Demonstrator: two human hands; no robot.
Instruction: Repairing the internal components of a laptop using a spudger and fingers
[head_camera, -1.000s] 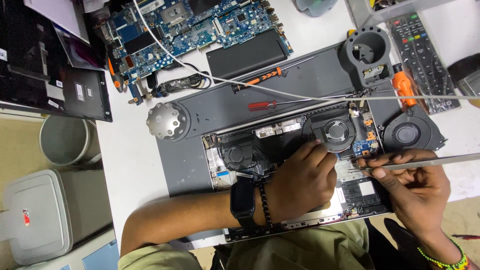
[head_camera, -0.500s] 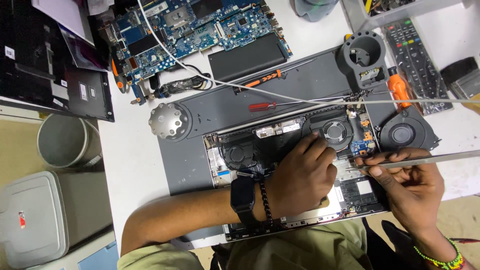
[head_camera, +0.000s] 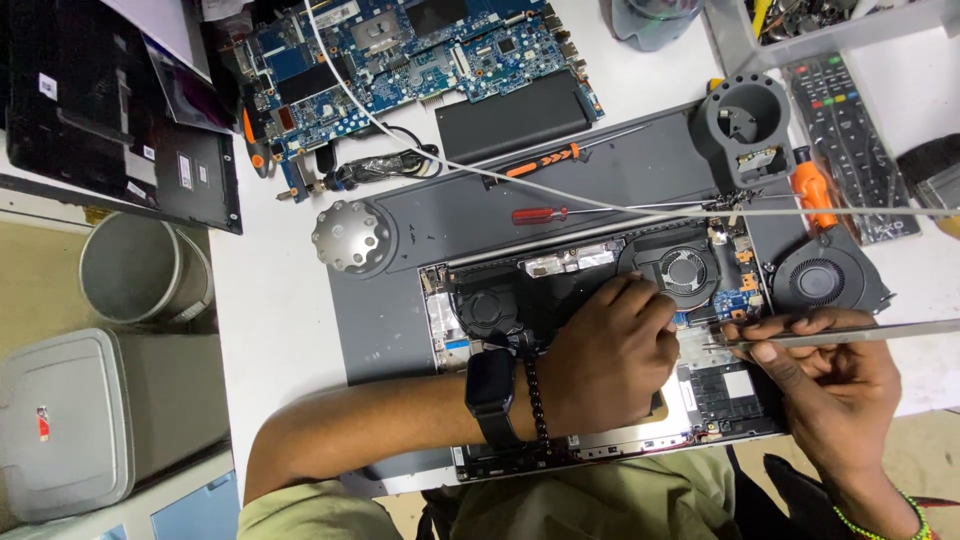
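Note:
An opened laptop lies bottom-up on a grey mat, its two fans and boards exposed. My left hand, with a black watch and bead bracelet on the wrist, rests curled on the middle of the laptop, fingertips beside the right fan. Whatever lies under its fingers is hidden. My right hand pinches long silver tweezers that lie almost level. Their tip points left over the board at the laptop's right side, close to my left fingertips.
A blue circuit board and black battery lie at the back. On the mat are a red screwdriver, an orange-black screwdriver, a silver knob and a loose fan. A remote control is at right, a grey bin at left.
Both hands stay in almost the same place on the laptop. My left fingers have crept slightly toward the right fan.

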